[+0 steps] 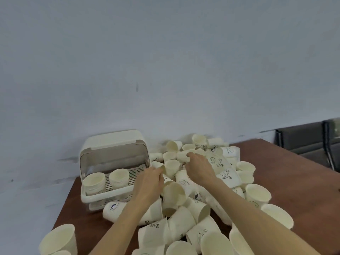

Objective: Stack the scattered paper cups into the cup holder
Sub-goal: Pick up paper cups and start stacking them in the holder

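A white plastic cup holder [86,196] with a raised hinged lid stands at the table's back left. Two stacks of cream paper cups [94,182] stand upright inside it. A big heap of loose paper cups [185,218] covers the table's middle and right. My left hand [150,183] sits just right of the holder, fingers curled around the edge of a cup [158,165] lying on its side. My right hand [199,168] reaches further back into the heap, fingertips pinching the rim of a paper cup [182,157].
The brown wooden table [294,172] meets a pale wall behind. Dark chairs [309,140] stand at the back right. An upright cup [58,240] stands alone at the front left corner. More cups crowd the front edge between my forearms.
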{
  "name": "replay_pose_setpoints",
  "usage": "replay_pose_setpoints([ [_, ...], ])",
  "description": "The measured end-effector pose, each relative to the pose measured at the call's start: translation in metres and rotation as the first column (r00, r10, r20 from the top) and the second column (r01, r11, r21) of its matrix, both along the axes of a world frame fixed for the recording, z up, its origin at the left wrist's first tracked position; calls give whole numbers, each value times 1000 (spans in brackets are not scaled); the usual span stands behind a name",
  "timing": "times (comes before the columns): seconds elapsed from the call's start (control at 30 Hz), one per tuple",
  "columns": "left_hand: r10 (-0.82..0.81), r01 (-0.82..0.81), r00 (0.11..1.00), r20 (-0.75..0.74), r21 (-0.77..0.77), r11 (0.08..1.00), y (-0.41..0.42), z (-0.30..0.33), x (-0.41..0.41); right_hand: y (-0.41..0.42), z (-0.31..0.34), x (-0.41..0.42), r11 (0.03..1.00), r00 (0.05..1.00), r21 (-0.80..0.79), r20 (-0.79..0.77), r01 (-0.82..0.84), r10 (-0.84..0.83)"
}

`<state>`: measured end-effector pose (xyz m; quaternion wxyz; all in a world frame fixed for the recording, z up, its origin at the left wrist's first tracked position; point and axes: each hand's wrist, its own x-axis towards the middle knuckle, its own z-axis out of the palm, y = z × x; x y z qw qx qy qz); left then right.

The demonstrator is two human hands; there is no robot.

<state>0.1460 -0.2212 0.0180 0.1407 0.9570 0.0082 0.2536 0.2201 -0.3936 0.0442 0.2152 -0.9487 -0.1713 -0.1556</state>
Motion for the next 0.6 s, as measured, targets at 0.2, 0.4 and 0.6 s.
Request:
replay_pose_setpoints([
  [0.2, -49, 48, 999, 7, 26, 998, -21, -2, 12, -48, -3, 12, 993, 993, 13, -24, 115, -115],
  [0.4, -90, 91, 996, -25, 57, 994, -45, 6, 31, -86, -3, 33, 975, 972, -14, -80, 220, -220],
  [0.6, -169, 173, 985, -46, 92, 981, -77, 13, 52, -109, -8, 52, 934, 937, -111, -43, 340, -346],
])
